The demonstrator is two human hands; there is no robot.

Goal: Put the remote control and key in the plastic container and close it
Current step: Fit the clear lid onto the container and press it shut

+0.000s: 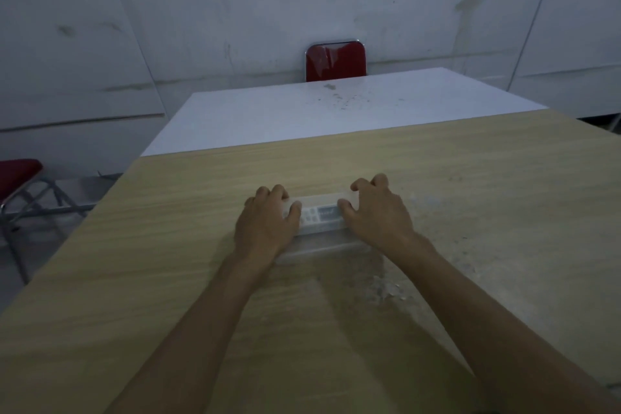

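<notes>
**Both hands on the container**

A clear plastic container lies lengthwise across the wooden bench, near the middle and well in from every edge. Through its top shows a white remote, lying along the box with its buttons towards the left and its small screen towards the right. The picture is dim and a little blurred, so I cannot tell whether a lid is seated on the box or only resting there. No key can be made out.

The left hand covers the left end of the container. Its fingers curl over the far rim and the thumb presses on the top by the remote's buttons; they are bent around the box end, grasping it. The right hand covers the right end in the same way: fingers hooked over the far edge, thumb laid on the top beside the remote's screen, also gripping the container. Both forearms reach in from the near edge of the bench, and the near wall of the box shows between the wrists.

On the bench to the right of the container and just before it lies a pale, dusty patch. Behind the wooden bench stands a white bench, touching or just beside it. A red chair stands at its far side, and part of another red chair shows at the left.
</notes>
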